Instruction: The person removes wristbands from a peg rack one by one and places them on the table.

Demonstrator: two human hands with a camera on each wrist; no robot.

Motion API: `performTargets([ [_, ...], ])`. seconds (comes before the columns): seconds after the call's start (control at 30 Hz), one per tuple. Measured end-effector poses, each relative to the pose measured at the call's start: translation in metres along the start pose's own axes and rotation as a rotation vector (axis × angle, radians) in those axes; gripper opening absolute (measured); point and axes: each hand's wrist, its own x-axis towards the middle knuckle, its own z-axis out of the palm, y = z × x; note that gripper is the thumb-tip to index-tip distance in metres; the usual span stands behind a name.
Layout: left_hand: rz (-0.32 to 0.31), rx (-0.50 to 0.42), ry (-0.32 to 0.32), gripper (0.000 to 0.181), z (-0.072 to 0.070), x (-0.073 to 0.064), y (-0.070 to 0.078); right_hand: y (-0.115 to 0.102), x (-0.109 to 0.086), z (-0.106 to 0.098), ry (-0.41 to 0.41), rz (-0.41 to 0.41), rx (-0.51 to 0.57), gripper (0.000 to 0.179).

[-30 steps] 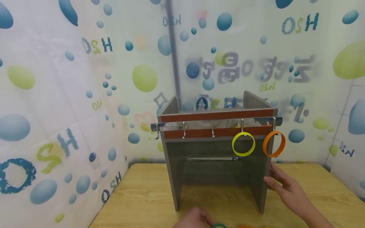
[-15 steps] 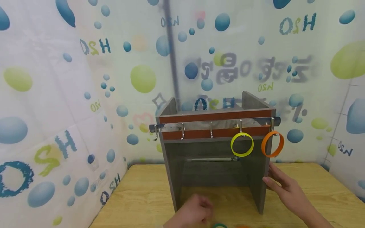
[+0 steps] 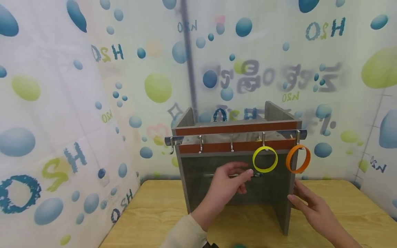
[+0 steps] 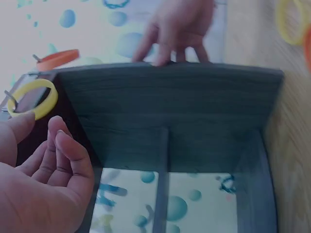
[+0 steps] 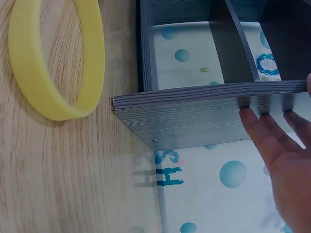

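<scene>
A grey wooden shelf [image 3: 192, 193] stands on the table, a rail [image 3: 214, 137] of several metal hooks across its front. On the two rightmost hooks hang a yellow wristband [image 3: 256, 168] and an orange wristband [image 3: 289, 162]. My left hand [image 3: 227, 182] is raised before the shelf, fingers loosely bent and nothing seen between them. Its thumb tip is right at the lower edge of the yellow band, overlapping it in the left wrist view. My right hand [image 3: 313, 206] grips the shelf's right side panel, thumb at the front edge, fingers [image 5: 265, 133] on the outer face.
Another yellow wristband [image 5: 92, 63] lies on the wooden table [image 3: 149, 213] near the shelf's foot. An orange band [image 4: 308, 48] shows at the left wrist view's edge, and a green one [image 3: 240, 246] at the head view's bottom. A bubble-print curtain [image 3: 155, 137] hangs behind.
My left hand has risen from the table by the green band to the hanging yellow wristband. The right hand stays on the side panel, and both hanging bands keep their hooks.
</scene>
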Motion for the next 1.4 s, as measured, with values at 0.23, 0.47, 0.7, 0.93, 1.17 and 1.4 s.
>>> performTargets([
  [0.23, 0.023, -0.11, -0.011, 0.03, 0.012, 0.001, 0.011, 0.001, -0.001, 0.001, -0.001, 0.02, 0.005, 0.065],
  [0.47, 0.067, -0.122, 0.0, 0.025, 0.016, 0.004, 0.018, 0.0, 0.002, 0.002, 0.006, -0.006, 0.008, 0.065],
  [0.7, 0.116, -0.122, 0.035, 0.021, 0.019, 0.005, 0.024, 0.0, 0.0, 0.002, 0.007, 0.018, 0.006, 0.064],
  [0.93, 0.16, -0.142, 0.075, 0.018, 0.025, 0.005, 0.032, -0.001, -0.001, 0.0, -0.008, 0.07, -0.023, 0.065],
  [1.17, 0.172, -0.179, 0.103, 0.017, 0.028, 0.004, 0.04, -0.001, -0.001, 0.002, 0.008, 0.07, -0.029, 0.065],
  [1.4, 0.19, -0.214, 0.104, 0.02, 0.032, 0.002, 0.042, -0.002, -0.001, 0.0, -0.003, 0.094, -0.034, 0.066],
])
